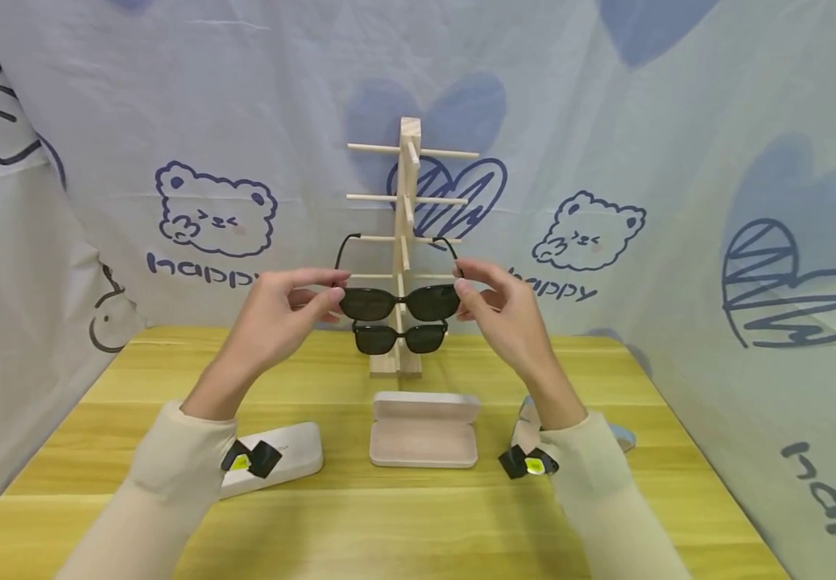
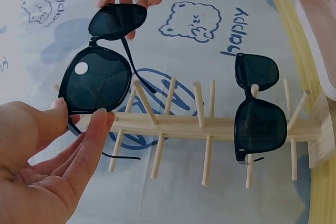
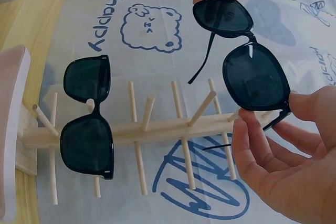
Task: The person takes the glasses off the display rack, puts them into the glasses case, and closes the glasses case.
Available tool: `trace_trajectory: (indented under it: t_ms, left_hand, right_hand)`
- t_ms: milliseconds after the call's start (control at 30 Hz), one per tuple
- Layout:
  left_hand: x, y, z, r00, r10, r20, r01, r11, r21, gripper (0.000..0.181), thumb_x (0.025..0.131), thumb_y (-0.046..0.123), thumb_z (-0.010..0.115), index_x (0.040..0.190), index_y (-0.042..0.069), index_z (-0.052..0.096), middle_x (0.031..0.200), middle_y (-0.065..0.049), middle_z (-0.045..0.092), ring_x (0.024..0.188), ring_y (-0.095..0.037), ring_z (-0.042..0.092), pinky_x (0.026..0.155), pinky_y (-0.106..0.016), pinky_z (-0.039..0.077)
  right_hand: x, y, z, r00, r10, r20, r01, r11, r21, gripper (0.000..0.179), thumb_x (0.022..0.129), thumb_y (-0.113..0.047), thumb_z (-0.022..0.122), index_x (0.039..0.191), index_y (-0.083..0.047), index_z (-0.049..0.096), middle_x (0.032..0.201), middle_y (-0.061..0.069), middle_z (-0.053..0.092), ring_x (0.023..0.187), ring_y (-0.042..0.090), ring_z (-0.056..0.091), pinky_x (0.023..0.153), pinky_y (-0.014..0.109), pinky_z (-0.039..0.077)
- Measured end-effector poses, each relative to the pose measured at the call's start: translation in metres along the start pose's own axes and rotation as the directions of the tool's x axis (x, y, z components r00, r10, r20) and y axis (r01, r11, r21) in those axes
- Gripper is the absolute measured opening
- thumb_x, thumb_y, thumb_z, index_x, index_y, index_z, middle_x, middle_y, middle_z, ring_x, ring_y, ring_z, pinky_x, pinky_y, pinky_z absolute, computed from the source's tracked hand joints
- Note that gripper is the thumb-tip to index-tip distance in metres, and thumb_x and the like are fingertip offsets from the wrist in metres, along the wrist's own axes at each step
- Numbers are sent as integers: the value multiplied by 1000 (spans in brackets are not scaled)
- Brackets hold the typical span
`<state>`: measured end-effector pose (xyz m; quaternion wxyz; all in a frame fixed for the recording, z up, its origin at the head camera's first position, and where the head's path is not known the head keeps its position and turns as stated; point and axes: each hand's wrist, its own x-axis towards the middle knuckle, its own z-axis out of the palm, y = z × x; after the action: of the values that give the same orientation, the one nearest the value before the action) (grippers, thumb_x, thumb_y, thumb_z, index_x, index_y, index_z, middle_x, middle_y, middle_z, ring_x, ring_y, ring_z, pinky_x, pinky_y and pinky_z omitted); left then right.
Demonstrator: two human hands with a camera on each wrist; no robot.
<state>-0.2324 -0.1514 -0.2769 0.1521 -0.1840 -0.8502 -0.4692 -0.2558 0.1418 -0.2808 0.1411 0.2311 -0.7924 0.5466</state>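
Observation:
Both hands hold one pair of black sunglasses (image 1: 432, 303), lenses toward me and temples pointing away, in front of a wooden display stand (image 1: 409, 185). My left hand (image 1: 280, 314) pinches the left end of the frame near its hinge. At the opposite end, my right hand (image 1: 501, 310) grips the frame between thumb and fingers. In the left wrist view a round white spot shows on a lens of the held sunglasses (image 2: 100, 82). A second pair of dark sunglasses (image 1: 376, 340) rests on lower pegs of the stand, just below the held pair in the head view.
An open eyeglass case (image 1: 424, 445) with a pale pink inside lies before the stand. Left of it is a closed white case (image 1: 305, 451), partly behind my sleeve. My right forearm partly hides a light blue item (image 1: 622, 437). Printed cloth (image 1: 302, 97) hangs behind the wooden table (image 1: 360, 524).

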Motion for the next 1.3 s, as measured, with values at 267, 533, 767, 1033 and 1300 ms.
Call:
trace_trajectory:
  t_ms: [267, 533, 767, 1033, 1300]
  left_hand:
    - [-8, 3, 0, 1000, -8, 25, 9, 1000, -17, 30, 103, 26, 66, 130, 14, 73, 113, -14, 79, 87, -26, 80, 46, -24, 30]
    - [-14, 2, 2, 999, -21, 30, 21, 1000, 2, 30, 104, 28, 63, 130, 15, 72, 102, -12, 81, 87, -23, 79, 74, -28, 50]
    - [-16, 2, 4, 999, -7, 40, 7, 1000, -10, 29, 104, 26, 64, 129, 14, 73, 103, -12, 81, 83, -18, 78, 71, -26, 51]
    - [-22, 3, 6, 997, 4, 78, 2, 998, -70, 28, 102, 24, 67, 126, 12, 74, 109, -12, 80, 80, -16, 78, 85, -38, 60]
    - [-29, 0, 10, 995, -29, 90, 40, 992, -117, 28, 101, 24, 69, 127, 12, 73, 110, -13, 78, 81, -15, 77, 83, -34, 62]
  right_hand:
    - [-10, -1, -2, 1000, -1, 3, 1, 1000, 8, 37, 104, -17, 61, 140, -5, 61, 138, 13, 66, 80, 6, 68, 81, 22, 62]
    - [-17, 0, -3, 1000, -13, 11, 13, 1000, 3, 38, 104, -15, 62, 140, -3, 61, 139, 12, 66, 81, 12, 69, 83, 22, 61]
    - [-22, -1, -5, 1000, -3, 13, 3, 1000, -4, 38, 104, -15, 62, 140, -4, 61, 139, 11, 66, 80, 9, 69, 82, 24, 62]
    - [-32, 2, -8, 1000, 28, 14, -28, 1000, 2, 38, 104, -16, 62, 141, -8, 61, 141, 11, 65, 83, 15, 70, 82, 25, 62]
    - [-42, 6, -7, 998, 54, 12, -54, 997, 55, 40, 104, -14, 62, 142, -5, 59, 141, 14, 65, 80, 8, 69, 82, 24, 63]
